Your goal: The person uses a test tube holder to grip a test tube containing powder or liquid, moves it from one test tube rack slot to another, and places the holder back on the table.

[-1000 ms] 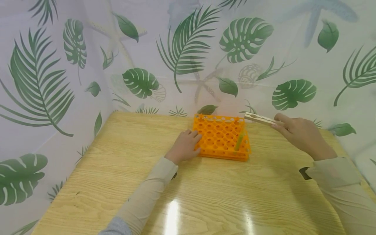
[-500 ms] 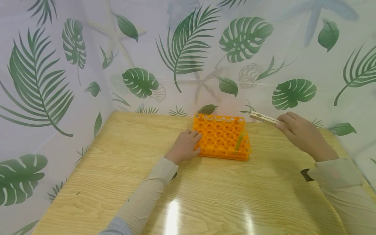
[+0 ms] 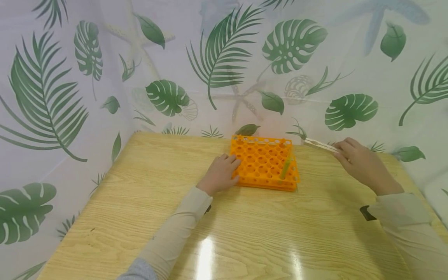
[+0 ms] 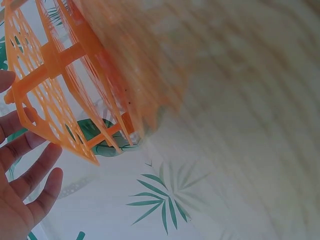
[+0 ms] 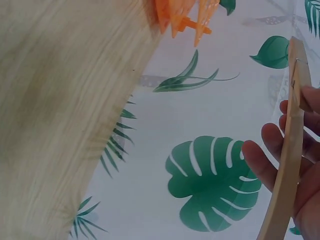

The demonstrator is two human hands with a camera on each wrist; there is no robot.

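Note:
An orange plastic test tube rack [image 3: 260, 181] stands near the back of the table. At its left end my left hand [image 3: 219, 174] holds the edge; the left wrist view shows those fingers [image 4: 37, 175] against the rack's end frame [image 4: 82, 50]. A test tube [image 3: 286, 168] with yellow-green contents leans in a hole near the rack's right end. To the right, above the table, my right hand [image 3: 364, 165] grips a wooden test tube clamp [image 3: 321, 145] by its rear part. The clamp's spring shows in the right wrist view. Nothing is between the clamp's tips, which point left toward the rack.
The wooden table [image 3: 241, 233] carries the rack and meets a leaf-patterned white sheet [image 3: 224, 109] behind it. The same sheet closes off the left side. Light reflects off the table's front part.
My right hand has drifted slightly right and down with the test tube clamp, away from the rack. The clamp has turned a little in view. Left hand, rack and tube stay still.

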